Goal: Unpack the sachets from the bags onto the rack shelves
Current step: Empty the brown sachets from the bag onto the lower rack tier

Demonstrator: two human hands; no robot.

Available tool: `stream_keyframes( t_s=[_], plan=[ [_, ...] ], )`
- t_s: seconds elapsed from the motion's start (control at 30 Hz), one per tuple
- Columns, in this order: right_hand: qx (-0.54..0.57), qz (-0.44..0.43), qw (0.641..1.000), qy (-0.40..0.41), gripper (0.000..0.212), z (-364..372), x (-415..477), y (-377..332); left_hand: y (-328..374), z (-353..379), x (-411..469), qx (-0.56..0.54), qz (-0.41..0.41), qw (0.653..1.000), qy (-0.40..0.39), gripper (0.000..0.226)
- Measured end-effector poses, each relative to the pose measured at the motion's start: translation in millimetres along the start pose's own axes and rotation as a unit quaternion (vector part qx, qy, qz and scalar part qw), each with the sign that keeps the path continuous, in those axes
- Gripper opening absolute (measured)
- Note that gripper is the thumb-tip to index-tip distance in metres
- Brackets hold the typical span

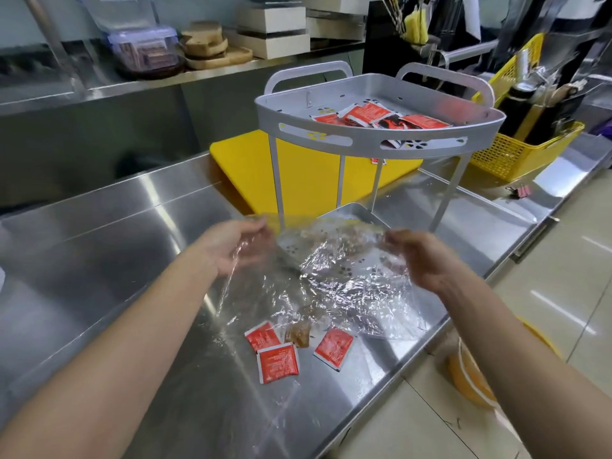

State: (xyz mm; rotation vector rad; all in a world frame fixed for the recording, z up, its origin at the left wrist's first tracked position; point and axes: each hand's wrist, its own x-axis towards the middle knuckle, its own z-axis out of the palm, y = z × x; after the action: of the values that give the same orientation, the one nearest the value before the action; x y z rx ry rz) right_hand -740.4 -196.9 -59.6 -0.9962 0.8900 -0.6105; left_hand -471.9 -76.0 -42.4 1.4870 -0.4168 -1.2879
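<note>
Three red sachets (278, 362), crinkled clear bag (341, 276)

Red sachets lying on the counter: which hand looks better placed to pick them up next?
Probably the left hand. Both hands grip the clear bag, but the red sachets lie on the steel counter nearer the left one; the right hand is farther to the side.

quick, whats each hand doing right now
Left hand: holds one edge of the crinkled clear plastic bag.
Right hand: holds the bag's opposite edge.
</note>
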Motion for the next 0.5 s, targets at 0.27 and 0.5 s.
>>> stream_keyframes(
  t_s=[0.27, 0.5],
  plan=[
    [-0.029, -0.088, 0.988, -0.125, 0.030, -17, -30, -38, 11, -5, -22, 0.076, 0.084, 0.991, -0.075, 0.025],
    [0.006, 0.110, 0.986, -0.122, 0.047, -24, -31, 35, -48, -38, -17, 0.060, -0.074, 0.989, -0.113, 0.049]
  ],
)
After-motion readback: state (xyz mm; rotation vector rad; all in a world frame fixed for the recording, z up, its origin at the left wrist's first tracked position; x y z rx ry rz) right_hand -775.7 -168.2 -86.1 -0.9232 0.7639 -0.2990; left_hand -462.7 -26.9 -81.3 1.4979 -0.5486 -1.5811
